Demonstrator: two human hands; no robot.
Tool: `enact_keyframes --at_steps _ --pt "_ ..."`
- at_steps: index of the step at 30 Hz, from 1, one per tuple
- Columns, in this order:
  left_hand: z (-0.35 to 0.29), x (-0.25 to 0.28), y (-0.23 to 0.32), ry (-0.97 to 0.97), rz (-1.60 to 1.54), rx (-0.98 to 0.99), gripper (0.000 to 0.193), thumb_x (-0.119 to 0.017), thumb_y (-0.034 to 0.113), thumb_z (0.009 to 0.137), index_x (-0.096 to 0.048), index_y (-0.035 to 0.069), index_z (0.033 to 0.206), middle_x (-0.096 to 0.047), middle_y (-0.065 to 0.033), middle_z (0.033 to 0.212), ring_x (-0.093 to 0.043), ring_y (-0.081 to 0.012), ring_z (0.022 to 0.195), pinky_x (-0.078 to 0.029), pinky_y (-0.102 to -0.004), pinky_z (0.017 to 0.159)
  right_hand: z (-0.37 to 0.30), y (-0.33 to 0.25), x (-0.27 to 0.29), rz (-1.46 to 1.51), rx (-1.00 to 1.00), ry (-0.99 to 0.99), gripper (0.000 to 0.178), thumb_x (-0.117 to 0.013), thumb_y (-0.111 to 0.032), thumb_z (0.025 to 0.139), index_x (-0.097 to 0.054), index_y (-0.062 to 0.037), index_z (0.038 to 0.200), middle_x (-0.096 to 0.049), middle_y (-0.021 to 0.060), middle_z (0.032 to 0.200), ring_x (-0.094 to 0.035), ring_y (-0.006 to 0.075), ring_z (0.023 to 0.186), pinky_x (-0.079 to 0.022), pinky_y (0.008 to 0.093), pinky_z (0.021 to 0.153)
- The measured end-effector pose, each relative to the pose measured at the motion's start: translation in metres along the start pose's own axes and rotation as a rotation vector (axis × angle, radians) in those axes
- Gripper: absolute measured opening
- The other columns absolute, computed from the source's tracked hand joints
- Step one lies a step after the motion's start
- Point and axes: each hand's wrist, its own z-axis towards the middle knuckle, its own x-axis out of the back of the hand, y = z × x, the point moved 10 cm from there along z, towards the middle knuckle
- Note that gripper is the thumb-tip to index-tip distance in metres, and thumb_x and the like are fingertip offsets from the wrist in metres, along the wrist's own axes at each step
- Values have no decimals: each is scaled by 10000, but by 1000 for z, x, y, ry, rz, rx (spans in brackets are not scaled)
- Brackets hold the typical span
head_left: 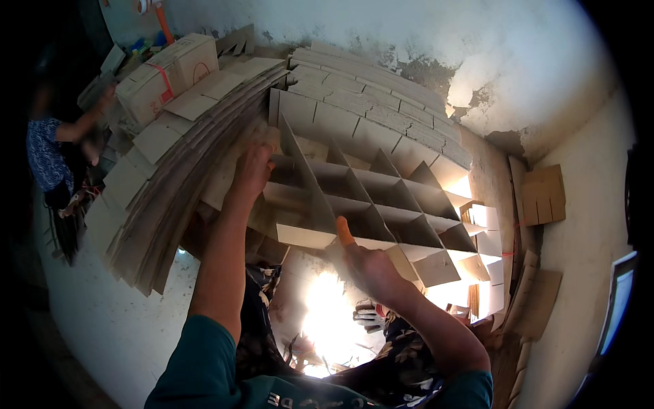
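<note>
The head view showed the right hand, its thumb orange-tipped, pinching the near edge of a cardboard grid. Farther off, the left hand curled at the grid's left side; whether it gripped anything, I couldn't tell. Behind lay stacked cardboard sheets, then a peeling wall.

The co-worker is blurred at the head. The shirt is cut off by the lower edge. Part of the floor is hidden by glare. What is held by the left hand cannot be told.
</note>
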Motion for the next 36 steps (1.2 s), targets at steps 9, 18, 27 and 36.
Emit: enact_keyframes --at_steps 9,18,27,36 --pt "12 -21 -32 -95 -263 182 32 -568 -76 760 -564 -44 761 -545 -210 682 -554 -366 624 -454 -424 587 3 1 -3 11 87 -1 785 -506 -82 896 -21 33 1501 -598 181 750 -602 331 614 -493 431 560" --pt "3 5 9 -72 -205 109 413 -613 19 848 -554 43 1256 -553 -172 1286 -586 -266 1115 -471 -376 903 16 8 5 -139 -59 -4 667 -587 -203 909 -268 14 1453 -645 199 842 -633 321 685 -506 403 567" --pt "-54 -8 183 -705 -85 -482 1043 -783 101 706 -134 63 1522 -220 -149 1565 -112 -350 1464 -191 -486 1179 -55 168 131 -666 -472 758 746 -651 -446 866 -410 64 1354 -637 197 920 -619 364 903 -514 435 755" --pt "-41 -25 201 -300 29 -570 756 -722 25 738 -363 2 1403 -435 -177 1385 -328 -385 1360 -264 -529 1116 -50 123 94 18 -323 340 799 -655 -493 832 -408 48 1365 -664 169 911 -649 330 820 -523 445 682"
